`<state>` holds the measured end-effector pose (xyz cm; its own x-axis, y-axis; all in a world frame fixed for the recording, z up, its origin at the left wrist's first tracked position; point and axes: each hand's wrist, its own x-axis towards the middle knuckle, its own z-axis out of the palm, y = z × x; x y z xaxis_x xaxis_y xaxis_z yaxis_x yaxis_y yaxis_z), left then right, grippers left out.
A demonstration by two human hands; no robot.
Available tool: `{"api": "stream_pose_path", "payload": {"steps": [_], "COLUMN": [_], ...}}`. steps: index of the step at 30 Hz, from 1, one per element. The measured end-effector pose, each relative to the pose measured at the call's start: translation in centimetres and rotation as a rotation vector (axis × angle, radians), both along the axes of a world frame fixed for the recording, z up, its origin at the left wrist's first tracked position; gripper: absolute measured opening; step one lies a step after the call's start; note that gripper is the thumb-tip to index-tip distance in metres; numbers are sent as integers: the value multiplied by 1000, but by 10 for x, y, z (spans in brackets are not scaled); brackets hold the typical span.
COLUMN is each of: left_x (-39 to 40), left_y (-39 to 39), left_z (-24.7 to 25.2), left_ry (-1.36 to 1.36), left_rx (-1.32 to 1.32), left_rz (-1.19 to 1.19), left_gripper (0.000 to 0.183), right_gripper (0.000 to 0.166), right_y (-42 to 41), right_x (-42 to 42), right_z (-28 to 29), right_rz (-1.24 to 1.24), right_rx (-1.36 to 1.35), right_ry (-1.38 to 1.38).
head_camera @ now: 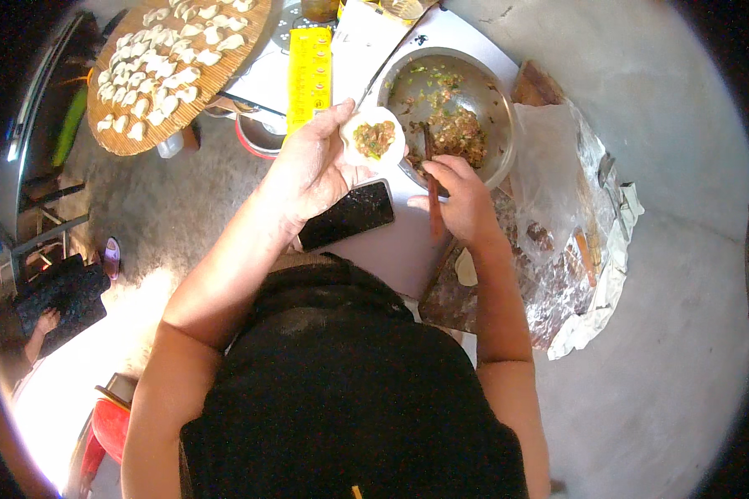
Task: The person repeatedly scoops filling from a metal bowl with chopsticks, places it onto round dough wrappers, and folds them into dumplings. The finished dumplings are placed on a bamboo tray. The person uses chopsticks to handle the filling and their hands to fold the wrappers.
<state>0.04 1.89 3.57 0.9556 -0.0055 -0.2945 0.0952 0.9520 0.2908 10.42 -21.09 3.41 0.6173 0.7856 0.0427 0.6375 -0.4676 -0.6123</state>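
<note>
My left hand (315, 159) holds a round dumpling wrapper (397, 150) flat on its fingers. A mound of minced filling (374, 138) with green bits sits in the wrapper's middle. Just right of it, my right hand (463, 196) grips reddish-brown chopsticks (435, 215), whose tips point into a metal bowl (509, 118). More of the same filling (459, 134) lies heaped in that bowl. Beneath my left hand is a dark-screened phone (352, 215), dusted with pale specks. One pale dough wrapper (465, 269) lies near my right forearm, partly hidden by it.
A round slatted tray (249, 47) at the upper left bears several dumplings (156, 65). A yellow packet (309, 75) lies beside the bowl. Floury plastic sheeting (546, 150) and a wooden board (440, 299) are at right. Another person's hand (48, 320) shows at far left.
</note>
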Motion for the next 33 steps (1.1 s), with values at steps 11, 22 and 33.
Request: {"api": "stream_pose_path", "payload": {"steps": [11,22,33], "left_x": [-13,-33,-40], "left_y": [-7,-26,-11], "left_z": [25,64,65], "left_ry": [-140,-258,-334], "left_rx": [173,768,1135], "left_rz": [-220,-217,-260], "left_gripper": [52,48,45], "right_gripper": [21,14,15], "right_y": [34,52,61], "right_x": [-31,-47,-60], "right_z": [60,69,67], "right_rz": [104,-90,-98], "right_rx": [334,586,590], "right_ry": [-413,-314,-376]}}
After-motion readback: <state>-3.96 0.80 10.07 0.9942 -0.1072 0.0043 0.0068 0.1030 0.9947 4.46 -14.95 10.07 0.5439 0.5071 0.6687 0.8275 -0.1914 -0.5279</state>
